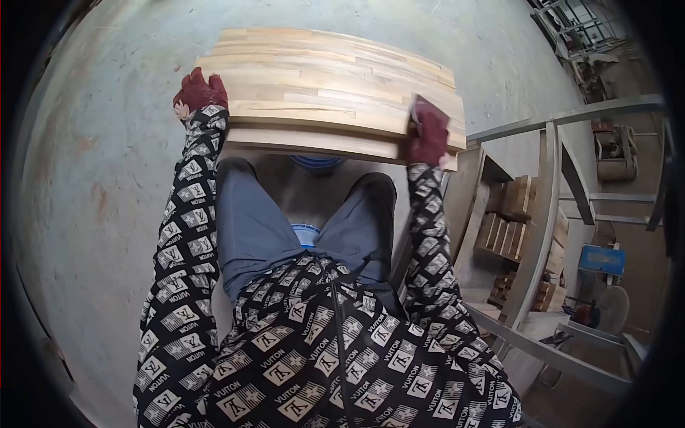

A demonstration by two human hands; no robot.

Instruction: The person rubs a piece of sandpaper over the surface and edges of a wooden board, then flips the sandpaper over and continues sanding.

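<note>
A pale laminated wood board (321,78) lies flat across the front of my knees, on top of another wood board (314,140). My left hand (201,91), in a dark red glove, grips the upper board at its left edge, fingers curled at the rim. At the right end of the board is my right hand (428,137), also gloved and slightly blurred. It presses a thin, flat brownish sheet, like sandpaper (440,111), against the wood. The palm side of both hands is hidden.
Part of a blue round container (316,162) shows beneath the boards. To my right stands a metal frame (546,214), with stacked wood blocks (503,234) inside it. Beyond are a blue box (601,260) and a round disc (612,309). Concrete floor (100,178) extends left.
</note>
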